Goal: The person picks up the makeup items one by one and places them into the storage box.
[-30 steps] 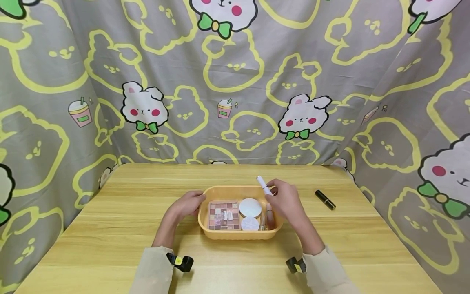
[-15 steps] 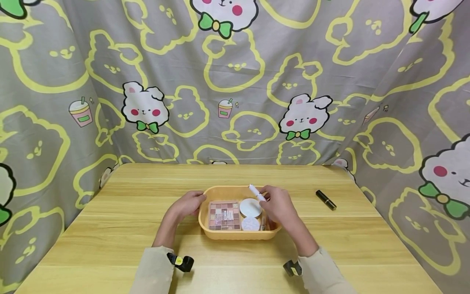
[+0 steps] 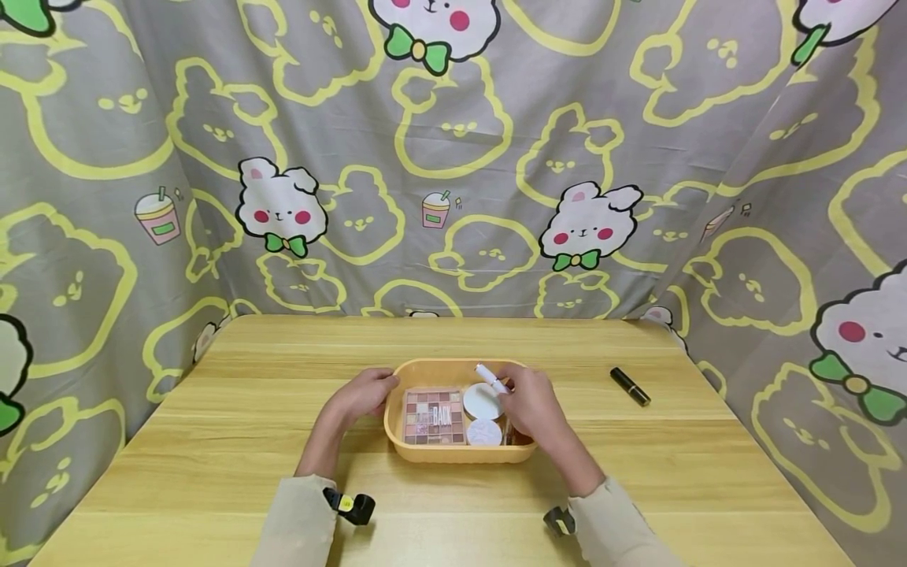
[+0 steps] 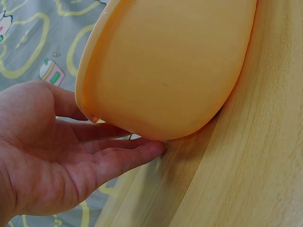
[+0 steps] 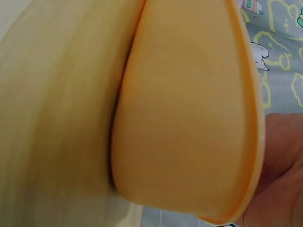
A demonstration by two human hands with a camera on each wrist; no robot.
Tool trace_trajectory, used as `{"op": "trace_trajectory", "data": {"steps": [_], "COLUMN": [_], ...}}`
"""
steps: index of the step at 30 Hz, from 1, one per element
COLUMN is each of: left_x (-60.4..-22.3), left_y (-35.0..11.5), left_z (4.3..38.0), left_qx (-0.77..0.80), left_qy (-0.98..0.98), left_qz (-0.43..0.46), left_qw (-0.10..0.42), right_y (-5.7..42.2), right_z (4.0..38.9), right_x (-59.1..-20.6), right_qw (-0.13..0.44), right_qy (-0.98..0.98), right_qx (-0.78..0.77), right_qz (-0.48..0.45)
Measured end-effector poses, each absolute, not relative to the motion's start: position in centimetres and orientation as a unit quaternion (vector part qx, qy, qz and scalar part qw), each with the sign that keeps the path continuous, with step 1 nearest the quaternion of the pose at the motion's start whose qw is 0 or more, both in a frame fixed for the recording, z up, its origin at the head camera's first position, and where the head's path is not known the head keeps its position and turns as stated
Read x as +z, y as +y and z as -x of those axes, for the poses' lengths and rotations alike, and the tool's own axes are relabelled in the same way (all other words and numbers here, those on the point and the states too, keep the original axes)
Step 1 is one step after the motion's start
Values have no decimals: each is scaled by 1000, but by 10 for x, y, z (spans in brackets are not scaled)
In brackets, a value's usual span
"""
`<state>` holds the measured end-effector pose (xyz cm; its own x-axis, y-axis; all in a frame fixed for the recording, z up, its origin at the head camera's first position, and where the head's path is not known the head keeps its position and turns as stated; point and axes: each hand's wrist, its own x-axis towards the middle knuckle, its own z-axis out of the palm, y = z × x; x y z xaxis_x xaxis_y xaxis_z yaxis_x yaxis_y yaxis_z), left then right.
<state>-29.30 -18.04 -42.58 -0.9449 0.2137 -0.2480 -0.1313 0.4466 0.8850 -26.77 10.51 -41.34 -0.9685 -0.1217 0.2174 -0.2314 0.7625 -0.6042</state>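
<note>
My left hand (image 3: 364, 392) holds the left end of a yellow plastic basket (image 3: 460, 453); in the left wrist view its fingers (image 4: 137, 153) lie against the basket's outer wall and the thumb side reaches the rim. Over the basket's right part, my right hand (image 3: 531, 402) pinches a slim white cosmetic tube (image 3: 489, 376), tilted up to the left. Inside the basket lie an eyeshadow palette (image 3: 432, 417), a white round compact (image 3: 483, 402) and a smaller round compact (image 3: 485, 432). Slim tubes at the right end are mostly hidden by my right hand. The right wrist view shows mainly the basket's outer wall.
A black tube with a gold band (image 3: 630, 387) lies on the wooden table (image 3: 453, 504) to the right of the basket. A patterned grey curtain (image 3: 482, 197) stands behind the table and on both sides.
My right hand has moved left and slightly down over the basket, carrying the white tube. My left hand stays at the basket's left end.
</note>
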Motion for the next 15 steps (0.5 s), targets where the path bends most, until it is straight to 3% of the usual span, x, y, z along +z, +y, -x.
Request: {"op": "trace_trajectory", "data": {"steps": [15], "left_x": [-425], "left_y": [-180], "left_z": [293], "left_qx": [521], "left_qy": [837], "left_qz": [-23], "left_qw": [167], "right_y": [101], "right_z": [270], "right_x": [-423], "right_qw": [109], "right_qy": [-948], "right_qx": [282], "right_qz": [-99]}}
